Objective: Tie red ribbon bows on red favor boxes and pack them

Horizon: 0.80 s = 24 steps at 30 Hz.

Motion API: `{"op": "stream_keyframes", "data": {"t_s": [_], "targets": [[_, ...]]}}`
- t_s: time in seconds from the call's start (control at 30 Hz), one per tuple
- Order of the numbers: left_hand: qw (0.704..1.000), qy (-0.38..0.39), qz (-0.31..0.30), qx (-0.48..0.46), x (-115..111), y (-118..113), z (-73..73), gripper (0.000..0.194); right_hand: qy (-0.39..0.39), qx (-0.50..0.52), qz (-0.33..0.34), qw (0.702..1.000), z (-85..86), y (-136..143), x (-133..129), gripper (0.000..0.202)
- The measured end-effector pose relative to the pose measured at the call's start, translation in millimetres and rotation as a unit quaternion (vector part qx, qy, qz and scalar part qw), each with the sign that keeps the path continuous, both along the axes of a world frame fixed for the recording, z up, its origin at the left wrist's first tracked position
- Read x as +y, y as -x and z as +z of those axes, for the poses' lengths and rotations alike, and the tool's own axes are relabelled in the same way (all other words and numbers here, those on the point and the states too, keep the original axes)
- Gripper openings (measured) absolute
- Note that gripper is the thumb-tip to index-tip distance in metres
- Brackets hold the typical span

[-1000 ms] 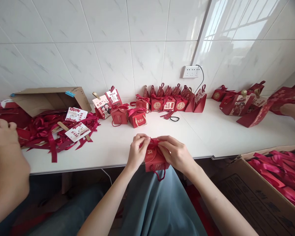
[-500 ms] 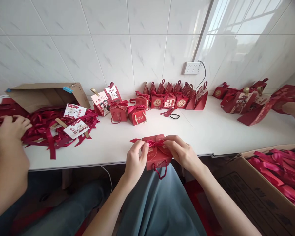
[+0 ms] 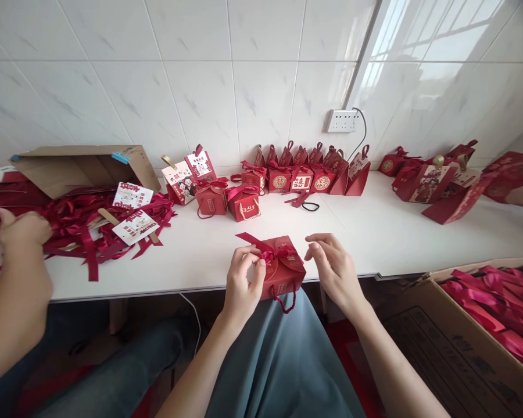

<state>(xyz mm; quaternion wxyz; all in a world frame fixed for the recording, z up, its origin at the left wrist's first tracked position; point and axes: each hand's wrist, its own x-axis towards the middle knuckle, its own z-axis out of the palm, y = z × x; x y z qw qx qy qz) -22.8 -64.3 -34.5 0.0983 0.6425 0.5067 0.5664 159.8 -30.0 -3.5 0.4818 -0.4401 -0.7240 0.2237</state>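
Left hand (image 3: 243,284) pinches the ribbon bow (image 3: 275,254) atop the red gift box (image 3: 293,268), at the front edge of the desk (image 3: 192,249). Right hand (image 3: 340,277) open, empty, just beside. Risk: uneven tug slackens the bow; box, unbraced on its right, could tip lapward.

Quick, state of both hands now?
Left hand: pinching the red satin ribbon bow.
Right hand: open, holding nothing, beside the red cardboard box.

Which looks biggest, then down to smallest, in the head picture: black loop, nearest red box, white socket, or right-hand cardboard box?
1. Right-hand cardboard box
2. Nearest red box
3. White socket
4. Black loop
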Motion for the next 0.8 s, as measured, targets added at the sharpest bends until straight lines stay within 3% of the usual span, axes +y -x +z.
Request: {"op": "stream_keyframes", "data": {"t_s": [0.07,0.17,0.5,0.63,0.8], "targets": [[1.0,0.014,-0.003,-0.01,0,-1,1.7,0.018,0.066,-0.015,-0.007,0.998,5.8,6,-5,0.05],[1.0,0.03,-0.003,-0.004,0,-1,5.5,0.021,0.132,-0.03,-0.001,0.991,10.0,17,-3,0.052],[0.994,0.067,0.013,0.088,11,7,24.3,0.027,0.169,0.031,0.034,0.985,8.1,32,8,0.027],[0.991,0.067,-0.001,0.112,15,14,24.2,0.026,0.202,0.049,0.064,0.976,6.6,25,11,0.027],[0.994,0.069,-0.005,0.086,14,19,20.6,0.044,0.261,0.074,0.125,0.954,4.7,13,18,0.033]]}}
